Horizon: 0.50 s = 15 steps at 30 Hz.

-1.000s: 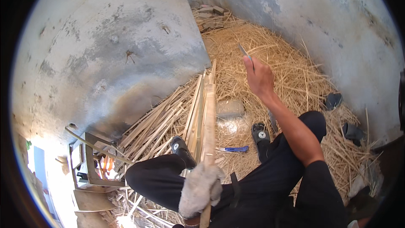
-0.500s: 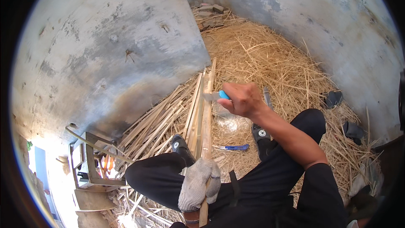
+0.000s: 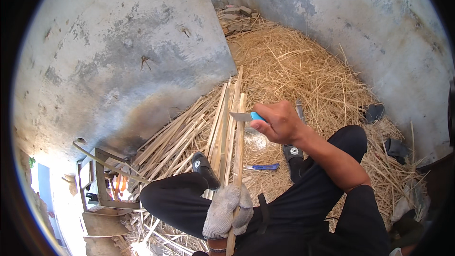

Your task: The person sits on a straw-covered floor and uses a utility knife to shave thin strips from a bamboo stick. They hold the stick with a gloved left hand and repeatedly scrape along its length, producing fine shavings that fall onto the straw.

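Observation:
My left hand [image 3: 222, 212], in a pale knitted work glove, is closed around the near part of a long wooden or bamboo strip [image 3: 239, 144]. The strip points away from me over the ground, its near end passing below the glove toward my lap. My bare right hand [image 3: 280, 121] grips a knife [image 3: 241, 116] by its light blue handle. The knife's broad metal blade points left, over the far part of the strip; whether it touches the wood I cannot tell. A blue utility knife [image 3: 264, 167] lies on the ground between my shoes.
More long strips [image 3: 175, 130] lie in a pile along the left wall [image 3: 128, 57]. Loose straw-like shavings [image 3: 294, 66] cover the ground ahead and right. Stone or brick pieces [image 3: 234, 16] sit in the far corner. A metal frame [image 3: 106, 180] stands at the left.
My right hand and its knife have come slightly nearer and to the right. The far end of the held strip has drawn back toward me and now shows. My left hand has shifted slightly.

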Tool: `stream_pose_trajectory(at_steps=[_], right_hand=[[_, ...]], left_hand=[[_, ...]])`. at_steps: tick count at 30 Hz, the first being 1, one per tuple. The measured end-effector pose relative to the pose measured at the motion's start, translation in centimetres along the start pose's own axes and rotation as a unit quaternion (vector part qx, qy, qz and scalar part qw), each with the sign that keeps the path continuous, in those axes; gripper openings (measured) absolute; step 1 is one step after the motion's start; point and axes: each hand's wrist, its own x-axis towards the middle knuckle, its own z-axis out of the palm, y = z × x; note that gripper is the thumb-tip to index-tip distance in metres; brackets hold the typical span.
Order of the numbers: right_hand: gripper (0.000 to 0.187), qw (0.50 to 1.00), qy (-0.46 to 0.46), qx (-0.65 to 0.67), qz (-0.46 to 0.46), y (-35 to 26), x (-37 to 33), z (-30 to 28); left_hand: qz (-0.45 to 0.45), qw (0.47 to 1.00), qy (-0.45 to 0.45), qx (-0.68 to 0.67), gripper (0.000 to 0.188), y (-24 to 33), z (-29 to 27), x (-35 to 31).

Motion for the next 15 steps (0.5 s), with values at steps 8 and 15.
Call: stream_pose_trajectory(at_steps=[8, 15], right_hand=[[0.054, 0.981, 0.041, -0.162, 0.096, 3.0, 0.7, 2.3], [0.054, 0.904, 0.094, -0.219, 0.354, 10.1, 2.3, -3.6]], left_hand=[[-0.004, 0.998, 0.035, 0.043, 0.034, -0.1, -0.5, 0.8], [0.044, 0.992, -0.055, 0.105, 0.039, 0.1, -1.2, 0.0]])
